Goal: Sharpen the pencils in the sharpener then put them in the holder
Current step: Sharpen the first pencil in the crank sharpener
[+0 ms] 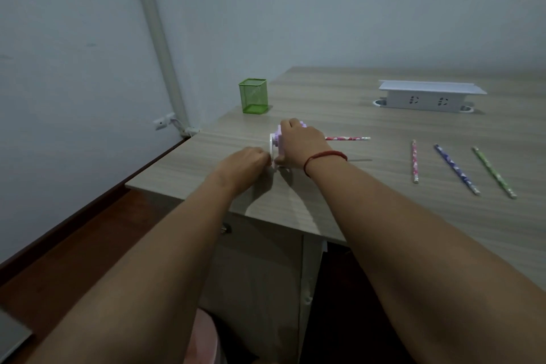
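My left hand (249,161) pinches the crank (272,156); right hand (298,142) clamps the sharpener (277,143), light plastic I judge slides unless pressed down

Dim, flat light with a cool grey-blue cast. The pencil (347,138) throws a soft shadow on the table (384,221) toward 6 o'clock, so light comes from 12 o'clock. The wall pipe (159,38) bows with wide-angle distortion. Detail is soft throughout. The floor (74,245) at 7 o'clock is murky.
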Action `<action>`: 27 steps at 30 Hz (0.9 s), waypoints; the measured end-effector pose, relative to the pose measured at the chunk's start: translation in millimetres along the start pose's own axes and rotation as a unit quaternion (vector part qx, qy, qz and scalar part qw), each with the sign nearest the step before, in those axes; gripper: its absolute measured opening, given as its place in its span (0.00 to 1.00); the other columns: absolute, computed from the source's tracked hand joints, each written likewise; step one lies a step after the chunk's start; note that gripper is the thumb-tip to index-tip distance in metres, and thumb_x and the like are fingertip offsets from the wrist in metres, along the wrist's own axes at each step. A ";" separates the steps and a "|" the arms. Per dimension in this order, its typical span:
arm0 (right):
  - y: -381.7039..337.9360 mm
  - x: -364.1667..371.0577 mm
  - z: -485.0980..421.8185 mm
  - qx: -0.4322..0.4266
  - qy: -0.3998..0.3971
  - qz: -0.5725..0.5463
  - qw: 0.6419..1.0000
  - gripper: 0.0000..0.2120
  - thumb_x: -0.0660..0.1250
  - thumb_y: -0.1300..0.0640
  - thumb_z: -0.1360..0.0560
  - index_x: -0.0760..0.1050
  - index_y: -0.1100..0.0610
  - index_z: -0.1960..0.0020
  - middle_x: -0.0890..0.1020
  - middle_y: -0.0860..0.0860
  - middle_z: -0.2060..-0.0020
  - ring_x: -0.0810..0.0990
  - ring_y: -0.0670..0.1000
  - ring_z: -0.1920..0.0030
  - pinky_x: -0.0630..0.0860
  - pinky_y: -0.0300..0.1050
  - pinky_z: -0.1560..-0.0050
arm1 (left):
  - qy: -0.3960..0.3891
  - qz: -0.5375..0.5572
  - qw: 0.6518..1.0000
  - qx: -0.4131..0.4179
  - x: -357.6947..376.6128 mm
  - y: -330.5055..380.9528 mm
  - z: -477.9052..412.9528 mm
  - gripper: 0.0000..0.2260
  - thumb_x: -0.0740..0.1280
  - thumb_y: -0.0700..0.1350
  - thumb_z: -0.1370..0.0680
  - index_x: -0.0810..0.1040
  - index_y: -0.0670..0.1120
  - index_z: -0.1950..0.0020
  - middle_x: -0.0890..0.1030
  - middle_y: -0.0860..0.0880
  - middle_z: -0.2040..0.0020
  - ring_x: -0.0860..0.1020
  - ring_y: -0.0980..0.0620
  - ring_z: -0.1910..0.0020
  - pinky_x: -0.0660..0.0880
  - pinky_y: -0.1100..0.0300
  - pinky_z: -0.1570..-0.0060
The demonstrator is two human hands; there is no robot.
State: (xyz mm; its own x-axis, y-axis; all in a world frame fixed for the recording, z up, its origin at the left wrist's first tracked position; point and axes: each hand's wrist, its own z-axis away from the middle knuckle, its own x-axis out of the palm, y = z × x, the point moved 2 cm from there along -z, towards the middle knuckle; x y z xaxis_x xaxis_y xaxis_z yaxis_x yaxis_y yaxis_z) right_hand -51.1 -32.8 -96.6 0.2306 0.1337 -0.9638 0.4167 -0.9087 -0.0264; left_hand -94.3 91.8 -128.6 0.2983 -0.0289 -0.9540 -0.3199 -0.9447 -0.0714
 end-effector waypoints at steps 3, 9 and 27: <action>1.7 -0.2 1.3 -0.020 0.016 -0.005 1.000 0.29 0.68 0.48 0.27 0.64 0.59 0.30 0.71 0.56 0.34 0.74 0.58 0.37 0.75 0.53 0.41 | -0.050 0.028 0.997 -0.043 0.4 -4.8 -12.4 0.08 0.64 0.40 0.23 0.78 0.44 0.44 0.80 0.44 0.44 0.78 0.47 0.46 0.74 0.55 0.44; 6.6 -1.7 3.6 -0.047 0.027 -0.011 0.998 0.33 0.71 0.43 0.30 0.66 0.57 0.32 0.72 0.53 0.35 0.75 0.57 0.38 0.74 0.52 0.42 | -0.085 0.016 0.993 -0.084 5.7 -14.0 -36.0 0.06 0.64 0.42 0.23 0.79 0.44 0.49 0.80 0.43 0.47 0.76 0.48 0.52 0.74 0.53 0.46; -3.5 -9.7 -0.6 0.014 -0.033 0.030 0.999 0.34 0.70 0.46 0.27 0.62 0.59 0.28 0.70 0.55 0.32 0.74 0.59 0.35 0.74 0.58 0.38 | 0.117 0.010 0.993 0.021 -20.9 -5.4 -1.8 0.07 0.61 0.35 0.21 0.76 0.39 0.45 0.79 0.40 0.49 0.77 0.43 0.50 0.73 0.53 0.51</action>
State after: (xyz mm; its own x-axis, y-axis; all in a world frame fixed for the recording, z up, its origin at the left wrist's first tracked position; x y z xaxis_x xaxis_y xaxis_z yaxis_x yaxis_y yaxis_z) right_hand -54.3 -30.7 -87.0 0.1948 0.0529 -0.9794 0.3793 -0.9249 0.0255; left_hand -97.2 96.8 -107.8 0.4900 -0.1269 -0.8624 -0.3642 -0.9286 -0.0703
